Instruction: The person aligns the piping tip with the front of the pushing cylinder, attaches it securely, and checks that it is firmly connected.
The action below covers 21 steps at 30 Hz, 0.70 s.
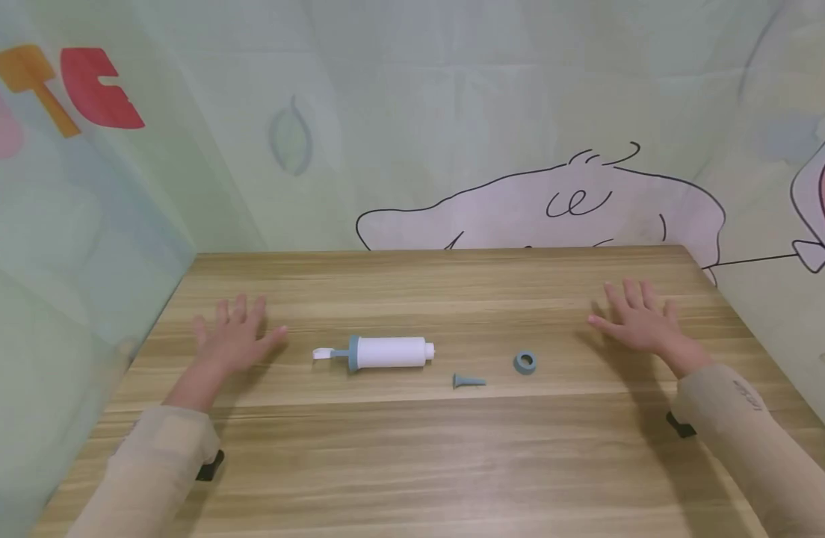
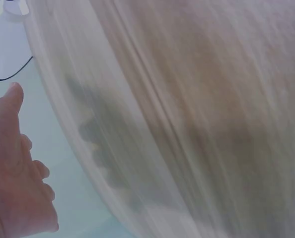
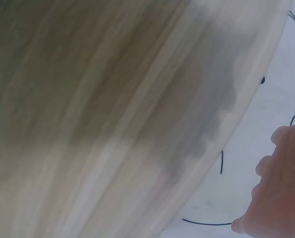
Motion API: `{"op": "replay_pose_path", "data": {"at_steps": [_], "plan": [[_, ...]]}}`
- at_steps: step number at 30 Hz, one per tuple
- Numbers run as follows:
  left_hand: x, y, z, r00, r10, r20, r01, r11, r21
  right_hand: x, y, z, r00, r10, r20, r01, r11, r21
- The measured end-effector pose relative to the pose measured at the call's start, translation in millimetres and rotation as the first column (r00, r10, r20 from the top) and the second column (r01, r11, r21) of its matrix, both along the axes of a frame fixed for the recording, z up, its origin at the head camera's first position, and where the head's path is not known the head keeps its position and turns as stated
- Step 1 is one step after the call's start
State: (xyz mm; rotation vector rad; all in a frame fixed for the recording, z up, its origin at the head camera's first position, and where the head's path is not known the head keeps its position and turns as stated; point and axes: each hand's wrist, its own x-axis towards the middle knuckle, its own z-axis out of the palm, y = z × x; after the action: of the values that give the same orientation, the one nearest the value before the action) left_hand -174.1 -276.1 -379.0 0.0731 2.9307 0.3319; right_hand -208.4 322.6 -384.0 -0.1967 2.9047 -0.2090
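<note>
At the left edge, the left hand (image 2: 18,168) points its thumb up near 1 curved black line (image 2: 3,80) on the pale backdrop (image 2: 80,198), while a blurred shadow (image 2: 108,144) crosses the wooden table (image 2: 227,89).

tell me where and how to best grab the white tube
Probably around the middle of the white tube, coming from above with the nearer left hand: the tube lies on its side, long and straight, with nothing over it.
</note>
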Motion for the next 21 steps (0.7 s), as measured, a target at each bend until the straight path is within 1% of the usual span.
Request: {"op": "replay_pose_path", "data": {"at_steps": [6, 14, 21], "plan": [[-3.7, 8.8, 1.4, 1.000, -0.025, -0.014, 0.024, 0.999, -0.024, 0.2, -10, 2.7, 0.999, 0.028, -0.028, -0.028, 1.000, 0.012], [-6.0, 32.3, 9.0, 0.996, -0.082, -0.043, 0.082, 0.997, -0.012, 1.2, -26, 5.1, 0.995, 0.086, -0.051, -0.084, 0.996, 0.033], [-5.6, 50.0, 14.7, 0.989, -0.128, -0.076, 0.127, 0.992, -0.017, 3.7, -40, 9.5, 0.990, 0.127, -0.066, -0.125, 0.992, 0.024]]}}
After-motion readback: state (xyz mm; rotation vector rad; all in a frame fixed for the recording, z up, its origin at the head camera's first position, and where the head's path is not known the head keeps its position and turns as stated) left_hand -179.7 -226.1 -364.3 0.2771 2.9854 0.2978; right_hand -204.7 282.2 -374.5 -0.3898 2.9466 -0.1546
